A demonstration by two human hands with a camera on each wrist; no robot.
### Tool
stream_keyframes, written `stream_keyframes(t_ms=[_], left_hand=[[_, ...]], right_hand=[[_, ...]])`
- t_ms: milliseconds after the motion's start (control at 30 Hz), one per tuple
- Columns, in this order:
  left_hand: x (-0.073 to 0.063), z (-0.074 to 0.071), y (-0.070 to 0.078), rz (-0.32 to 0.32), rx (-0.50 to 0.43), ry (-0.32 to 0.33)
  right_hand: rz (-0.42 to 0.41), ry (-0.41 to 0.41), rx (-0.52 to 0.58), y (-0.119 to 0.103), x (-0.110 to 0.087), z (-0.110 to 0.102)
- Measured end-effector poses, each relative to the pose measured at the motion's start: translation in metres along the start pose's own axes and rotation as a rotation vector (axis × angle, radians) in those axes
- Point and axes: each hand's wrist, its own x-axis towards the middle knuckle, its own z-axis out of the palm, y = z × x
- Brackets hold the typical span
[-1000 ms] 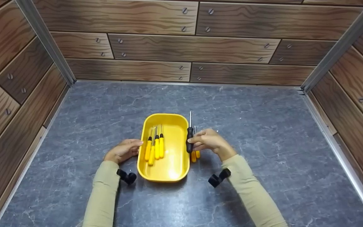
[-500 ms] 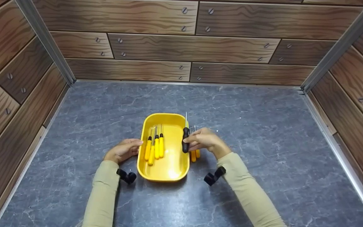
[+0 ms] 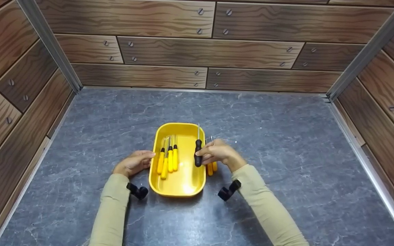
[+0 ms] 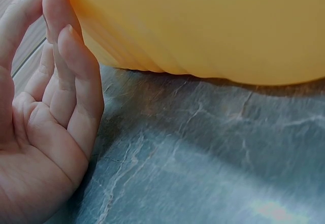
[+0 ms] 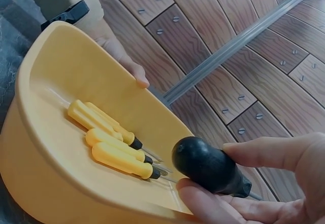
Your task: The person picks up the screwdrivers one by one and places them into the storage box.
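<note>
In the head view a yellow plastic tray (image 3: 188, 182) stands on the floor panel. My left hand (image 3: 136, 164) pinches its left rim; in the left wrist view the fingers (image 4: 84, 82) lie against the tray's outer wall. Between thumb and fingers, my right hand (image 3: 221, 154) holds a screwdriver (image 3: 198, 153) by its black handle. This screwdriver is over the right part of the tray, its shaft pointing away from me. Several yellow-handled screwdrivers (image 3: 170, 159) lie side by side in the tray's left half, also seen in the right wrist view.
Orange-handled tools (image 3: 210, 169) lie just outside the tray's right side, partly hidden by my right hand. The marbled grey surface (image 3: 286, 153) stretches around. Wood-patterned walls (image 3: 210, 51) with metal corner strips enclose it at the back and both sides.
My right hand has moved left with the black-handled screwdriver, from the tray's right rim to over its inside. The left hand, the tray and the yellow screwdrivers have stayed put.
</note>
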Motion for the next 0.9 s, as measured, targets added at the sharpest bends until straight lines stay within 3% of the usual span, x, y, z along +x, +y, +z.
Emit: stream_keyframes(t_ms=[900], left_hand=[[0.001, 0.000, 0.000, -0.010, 0.007, 0.043]], right_hand=[[0.087, 0.069, -0.097, -0.009, 0.012, 0.015]])
